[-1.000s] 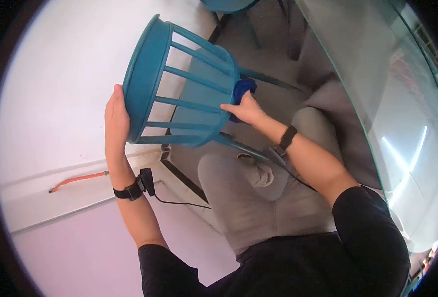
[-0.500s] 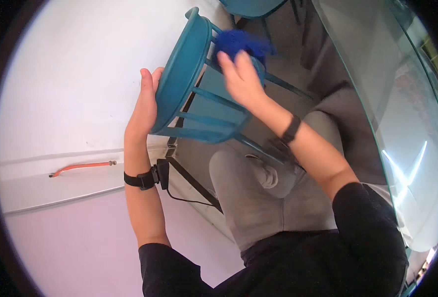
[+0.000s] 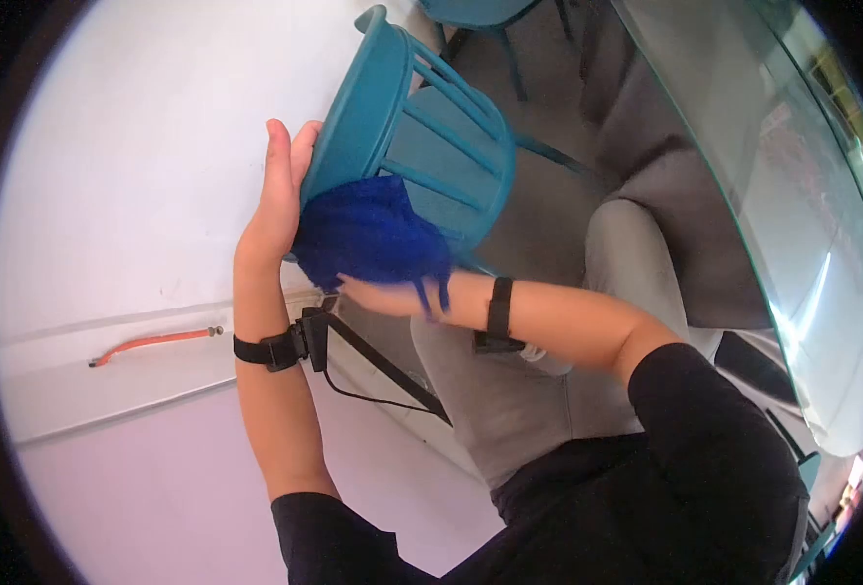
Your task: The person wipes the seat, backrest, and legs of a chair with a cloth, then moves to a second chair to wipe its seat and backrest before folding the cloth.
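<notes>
A teal wooden chair [image 3: 421, 127] with a spindle back is tilted toward me. My left hand [image 3: 277, 200] lies flat against the outer side of its curved top rail and steadies it. My right hand [image 3: 373, 288] is mostly hidden under a dark blue cloth [image 3: 368, 234], which it presses against the lower end of the chair back, close to my left hand. Both wrists wear black bands, and the left one carries a small black device with a cable.
A glass tabletop [image 3: 792, 224] runs along the right. A white wall [image 3: 110, 195] with an orange cable [image 3: 149, 343] on its ledge fills the left. Another teal chair [image 3: 480, 15] stands at the top. My grey-trousered leg [image 3: 509, 390] is below the chair.
My right hand has swept the blue cloth from the upper part of the chair back down to its lower end, beside my left hand. The chair and left hand have barely shifted.
</notes>
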The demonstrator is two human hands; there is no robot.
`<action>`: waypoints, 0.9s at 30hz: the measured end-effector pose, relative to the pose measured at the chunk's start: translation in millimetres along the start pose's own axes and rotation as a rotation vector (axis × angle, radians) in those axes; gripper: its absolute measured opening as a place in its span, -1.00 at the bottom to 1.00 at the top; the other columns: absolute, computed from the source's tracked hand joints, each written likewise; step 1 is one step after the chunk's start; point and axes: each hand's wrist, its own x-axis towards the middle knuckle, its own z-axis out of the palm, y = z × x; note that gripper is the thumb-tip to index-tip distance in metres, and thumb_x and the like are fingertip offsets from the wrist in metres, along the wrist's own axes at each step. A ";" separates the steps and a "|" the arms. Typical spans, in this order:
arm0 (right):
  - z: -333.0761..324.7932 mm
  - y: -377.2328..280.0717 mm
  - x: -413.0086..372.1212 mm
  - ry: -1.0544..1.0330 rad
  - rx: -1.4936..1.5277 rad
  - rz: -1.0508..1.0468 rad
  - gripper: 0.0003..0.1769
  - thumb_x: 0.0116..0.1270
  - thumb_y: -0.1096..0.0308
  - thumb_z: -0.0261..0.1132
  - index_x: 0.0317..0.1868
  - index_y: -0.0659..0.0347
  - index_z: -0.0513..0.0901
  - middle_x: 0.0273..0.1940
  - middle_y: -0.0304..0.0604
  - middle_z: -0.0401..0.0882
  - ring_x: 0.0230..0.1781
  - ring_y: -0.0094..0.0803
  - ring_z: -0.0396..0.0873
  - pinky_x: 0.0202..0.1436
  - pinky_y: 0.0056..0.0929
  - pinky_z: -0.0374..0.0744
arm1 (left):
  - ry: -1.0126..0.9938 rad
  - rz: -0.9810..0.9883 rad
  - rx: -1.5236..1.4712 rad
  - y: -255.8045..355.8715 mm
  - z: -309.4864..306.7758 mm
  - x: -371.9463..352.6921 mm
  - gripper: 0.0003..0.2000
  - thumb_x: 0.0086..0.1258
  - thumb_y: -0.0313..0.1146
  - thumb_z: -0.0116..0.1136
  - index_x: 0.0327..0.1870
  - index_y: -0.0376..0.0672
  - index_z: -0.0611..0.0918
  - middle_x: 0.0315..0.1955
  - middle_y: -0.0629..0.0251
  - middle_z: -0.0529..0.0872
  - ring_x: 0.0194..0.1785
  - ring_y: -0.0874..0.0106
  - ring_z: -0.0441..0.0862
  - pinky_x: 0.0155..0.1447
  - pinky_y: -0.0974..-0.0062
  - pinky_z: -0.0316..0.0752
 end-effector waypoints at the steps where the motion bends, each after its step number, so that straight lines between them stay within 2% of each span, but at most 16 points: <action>1: -4.1 11.8 0.0 0.114 -0.087 -0.106 -0.67 0.46 0.14 0.26 0.03 0.19 0.71 -0.07 -0.01 0.75 0.11 -0.03 0.67 0.26 -0.04 0.57 | -0.017 0.023 0.031 -0.1 1.2 1.2 0.11 0.55 0.54 -0.63 0.62 -0.53 0.13 0.64 -0.08 0.16 0.73 0.22 0.01 0.73 0.39 -0.23; 2: -9.9 23.3 -0.5 0.211 -0.161 -0.196 -0.66 0.47 0.14 0.25 0.06 0.18 0.70 -0.05 0.00 0.74 0.10 -0.02 0.68 0.25 -0.04 0.58 | -0.023 0.029 0.035 -0.5 4.2 1.8 0.11 0.55 0.54 -0.63 0.62 -0.53 0.13 0.64 -0.08 0.16 0.73 0.22 0.01 0.73 0.39 -0.23; 4: -30.7 41.5 -1.4 0.379 -0.291 -0.326 -0.65 0.49 0.14 0.25 0.12 0.16 0.70 0.01 0.04 0.73 0.10 -0.01 0.69 0.23 -0.04 0.60 | 0.069 0.062 0.071 -2.2 12.7 -0.6 -0.12 0.67 0.39 -0.49 0.50 -0.35 0.41 0.34 0.13 0.56 0.42 0.36 0.43 0.57 0.43 0.16; 9: -91.1 57.4 4.1 0.546 -0.402 -0.450 -0.61 0.52 0.13 0.24 0.23 0.11 0.69 0.11 0.10 0.72 0.09 0.02 0.70 0.20 -0.05 0.63 | -0.032 0.114 0.082 6.0 10.7 -0.5 -0.25 0.72 0.27 -0.38 0.44 -0.31 0.46 0.30 0.18 0.58 0.37 0.39 0.45 0.54 0.42 0.21; 11: -125.2 50.0 4.7 0.519 -0.187 -0.387 -0.61 0.53 0.10 0.24 0.08 0.23 0.74 -0.04 0.17 0.74 -0.03 0.08 0.72 0.12 -0.08 0.63 | -0.068 0.115 0.070 -0.8 8.0 4.0 -0.27 0.73 0.24 -0.36 0.45 -0.31 0.46 0.31 0.18 0.56 0.38 0.39 0.44 0.55 0.42 0.20; 12: -125.7 44.1 10.9 0.386 -0.016 -0.192 -0.55 0.57 0.05 0.19 -0.07 0.33 0.74 -0.16 0.22 0.73 -0.12 0.16 0.70 0.05 -0.06 0.62 | -0.035 0.122 0.092 -1.0 7.7 3.9 -0.26 0.73 0.23 -0.36 0.48 -0.33 0.43 0.35 0.15 0.54 0.41 0.38 0.43 0.57 0.41 0.18; 13: -133.3 42.2 10.1 0.269 -0.011 -0.069 -0.49 0.60 0.00 0.16 -0.13 0.38 0.70 -0.18 0.28 0.70 -0.11 0.18 0.68 0.04 0.00 0.61 | -0.003 0.130 0.116 0.1 6.3 3.6 -0.25 0.73 0.22 -0.37 0.52 -0.35 0.40 0.39 0.13 0.52 0.44 0.36 0.41 0.59 0.40 0.16; 15: -143.6 33.3 11.0 0.302 -0.011 0.034 -0.43 0.61 -0.05 0.15 -0.19 0.41 0.67 -0.19 0.35 0.67 -0.13 0.21 0.67 0.04 0.01 0.59 | 0.047 0.123 0.112 9.0 11.0 -3.0 -0.22 0.73 0.24 -0.39 0.54 -0.37 0.37 0.41 0.10 0.50 0.46 0.33 0.40 0.60 0.39 0.15; 17: -159.1 32.4 24.8 0.571 0.157 0.159 -0.43 0.64 -0.05 0.10 -0.11 0.42 0.65 -0.16 0.35 0.68 -0.05 0.27 0.66 0.08 0.04 0.59 | 0.102 0.110 0.102 10.9 18.6 -5.2 -0.19 0.73 0.26 -0.42 0.56 -0.38 0.34 0.44 0.08 0.48 0.48 0.31 0.39 0.61 0.39 0.13; 18: -163.6 45.6 42.2 0.844 0.206 0.184 -0.37 0.64 -0.09 0.09 -0.24 0.43 0.62 -0.20 0.38 0.66 -0.12 0.25 0.66 0.03 0.04 0.59 | 0.147 0.112 0.054 5.0 19.6 -5.0 -0.19 0.73 0.27 -0.47 0.47 -0.41 0.42 0.38 0.07 0.52 0.44 0.32 0.42 0.59 0.39 0.17; 19: -177.7 48.2 53.0 0.921 0.197 0.287 -0.34 0.64 -0.10 0.09 -0.33 0.44 0.58 -0.25 0.36 0.64 -0.20 0.26 0.63 -0.05 0.05 0.58 | 0.196 0.110 0.008 -0.4 19.4 -6.2 -0.16 0.74 0.28 -0.52 0.38 -0.44 0.50 0.33 0.07 0.57 0.40 0.32 0.46 0.56 0.40 0.20; 22: -184.9 36.7 60.0 0.776 0.396 0.248 -0.38 0.61 -0.05 0.14 -0.34 0.46 0.59 -0.24 0.39 0.63 -0.12 0.33 0.60 0.04 0.08 0.55 | 0.168 0.222 0.249 -7.9 10.5 -2.3 -0.04 0.68 0.37 -0.63 0.37 -0.49 0.52 0.32 -0.06 0.60 0.40 0.20 0.51 0.54 0.35 0.26; 24: -165.9 35.5 67.8 0.802 -0.024 -0.104 -0.43 0.59 0.00 0.15 -0.24 0.48 0.62 -0.13 0.41 0.63 0.04 0.37 0.54 0.19 0.10 0.48 | 0.149 0.223 0.161 -9.4 4.7 -7.4 -0.02 0.67 0.39 -0.65 0.35 -0.50 0.54 0.28 -0.07 0.64 0.37 0.18 0.54 0.55 0.34 0.26; 25: -159.7 27.5 61.9 0.846 0.019 -0.258 -0.49 0.54 0.05 0.20 -0.10 0.49 0.64 -0.01 0.43 0.61 0.17 0.36 0.47 0.34 0.15 0.40 | 0.106 0.234 0.079 -8.4 9.4 -7.8 0.01 0.65 0.40 -0.67 0.33 -0.50 0.56 0.24 -0.08 0.68 0.35 0.16 0.57 0.55 0.32 0.27; 26: -154.5 19.4 55.1 0.802 -0.118 -0.352 -0.51 0.52 0.07 0.22 -0.04 0.48 0.65 0.05 0.38 0.61 0.21 0.33 0.47 0.40 0.17 0.38 | 0.108 0.240 0.074 -16.1 8.4 -3.2 0.01 0.65 0.40 -0.67 0.33 -0.50 0.56 0.24 -0.08 0.68 0.35 0.16 0.57 0.55 0.32 0.27; 27: -149.3 9.3 47.4 0.757 -0.256 -0.446 -0.52 0.49 0.10 0.24 0.01 0.47 0.65 0.10 0.33 0.61 0.25 0.30 0.47 0.46 0.19 0.36 | 0.169 0.282 0.099 -30.1 4.3 5.0 0.04 0.59 0.47 -0.70 0.35 -0.46 0.55 0.22 0.05 0.69 0.30 0.25 0.58 0.51 0.35 0.30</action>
